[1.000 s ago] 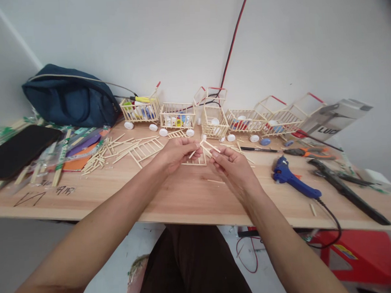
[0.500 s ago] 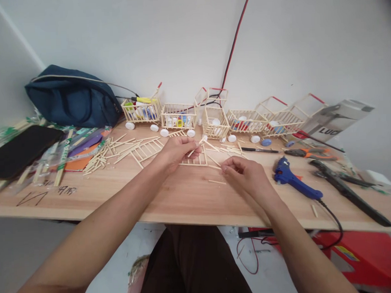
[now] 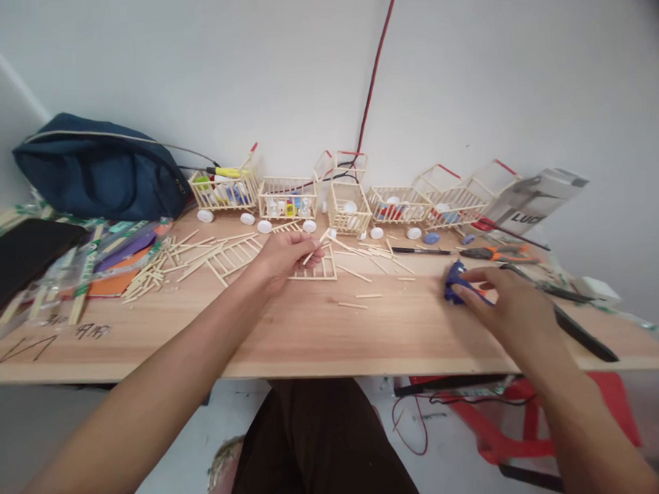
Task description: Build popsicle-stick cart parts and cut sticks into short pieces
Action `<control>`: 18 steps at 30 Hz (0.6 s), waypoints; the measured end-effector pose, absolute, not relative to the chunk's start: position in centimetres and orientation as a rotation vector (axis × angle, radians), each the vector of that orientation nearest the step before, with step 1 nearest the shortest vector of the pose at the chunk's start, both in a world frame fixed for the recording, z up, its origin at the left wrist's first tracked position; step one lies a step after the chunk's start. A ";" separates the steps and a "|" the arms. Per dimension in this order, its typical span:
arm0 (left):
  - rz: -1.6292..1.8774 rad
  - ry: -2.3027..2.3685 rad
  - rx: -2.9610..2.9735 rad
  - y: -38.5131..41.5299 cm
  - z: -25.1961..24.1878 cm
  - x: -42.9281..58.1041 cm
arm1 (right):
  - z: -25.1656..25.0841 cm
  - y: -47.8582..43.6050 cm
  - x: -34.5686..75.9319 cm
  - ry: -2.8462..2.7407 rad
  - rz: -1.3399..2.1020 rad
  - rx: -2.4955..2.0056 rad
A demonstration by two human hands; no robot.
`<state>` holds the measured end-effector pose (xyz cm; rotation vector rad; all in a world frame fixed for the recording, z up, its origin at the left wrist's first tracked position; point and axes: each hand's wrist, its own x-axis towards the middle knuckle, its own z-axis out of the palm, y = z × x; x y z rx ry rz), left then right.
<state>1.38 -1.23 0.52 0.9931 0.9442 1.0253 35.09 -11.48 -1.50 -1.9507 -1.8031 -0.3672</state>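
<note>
My left hand point(image 3: 287, 262) pinches a thin wooden stick point(image 3: 314, 250) between thumb and fingers, above the table. Below and beside it lies a ladder-like frame of glued sticks point(image 3: 315, 278), partly hidden by the hand. A second stick frame point(image 3: 232, 257) rests further left. To the right, my right hand point(image 3: 498, 294) is at a blue glue gun point(image 3: 453, 284), with thumb and fingers on either side of its body. The handle is mostly hidden under that hand. Several loose sticks point(image 3: 352, 305) lie between my hands.
Small stick-built shopping carts point(image 3: 349, 206) line the wall. A blue bag point(image 3: 102, 169), a dark phone-like slab point(image 3: 27, 253) and a pile of sticks point(image 3: 148, 273) are left. Orange-handled pliers point(image 3: 496, 253), a pen point(image 3: 422, 251) and a long black tool point(image 3: 584, 334) are right.
My right hand has left the sticks near the middle and moved right to the glue gun. My left hand still holds its stick. The view has shifted slightly to the right.
</note>
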 end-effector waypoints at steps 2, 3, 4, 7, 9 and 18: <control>1.021 0.948 0.993 -1.1 0.5 1.4 | -1.9 -12.1 38.1 -1.812 -0.397 -2.105; 1.018 0.953 0.993 -1.1 0.5 1.4 | -2.2 -12.3 39.1 -1.810 -0.377 -2.182; 1.016 0.958 0.992 -1.0 0.5 1.3 | -2.5 -12.4 39.9 -1.812 -0.325 -2.256; 1.006 0.975 0.982 -1.0 0.5 1.3 | -3.2 -12.0 40.5 -1.815 -0.205 -2.387; 1.002 0.974 0.974 -1.0 0.4 1.3 | -3.4 -11.5 40.2 -1.838 -0.182 -2.378; 0.987 0.890 0.957 -0.9 -0.1 1.1 | -1.6 -11.7 38.8 -1.510 -0.181 -2.380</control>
